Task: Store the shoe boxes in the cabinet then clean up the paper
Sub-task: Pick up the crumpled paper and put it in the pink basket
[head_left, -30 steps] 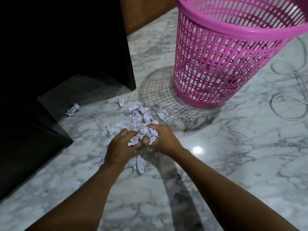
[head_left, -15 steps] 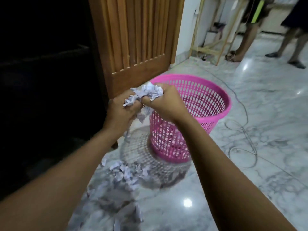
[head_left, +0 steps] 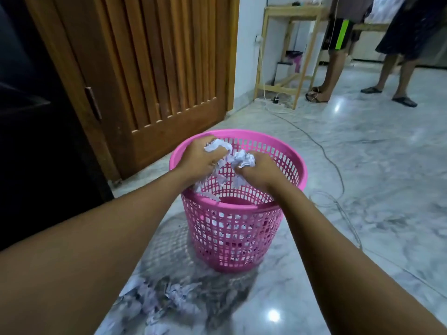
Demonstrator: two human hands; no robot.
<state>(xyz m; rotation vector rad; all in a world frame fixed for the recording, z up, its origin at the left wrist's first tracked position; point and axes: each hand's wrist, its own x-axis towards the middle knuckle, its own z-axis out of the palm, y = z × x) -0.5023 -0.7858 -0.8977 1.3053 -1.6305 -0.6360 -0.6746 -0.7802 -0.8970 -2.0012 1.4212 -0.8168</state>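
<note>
A pink mesh waste basket (head_left: 242, 233) stands on the marble floor in front of me. My left hand (head_left: 197, 159) and my right hand (head_left: 258, 171) are over its mouth, side by side, both closed on a bunch of crumpled white paper scraps (head_left: 238, 158). Some scraps hang or fall below the hands into the basket. More white paper shows through the mesh near the bottom. Several crumpled paper pieces (head_left: 167, 298) lie on the floor in front of the basket. No shoe boxes are in view.
A dark cabinet (head_left: 36, 117) fills the left side, with a wooden slatted door (head_left: 157, 68) behind the basket. A cable (head_left: 336, 165) runs across the floor at right. Two people's legs (head_left: 362, 68) stand by a wooden frame (head_left: 290, 56) at the back right.
Both hands scooped paper scraps off the floor, lifted them, and moved them forward and over the basket's mouth. The view tilted up from the floor.
</note>
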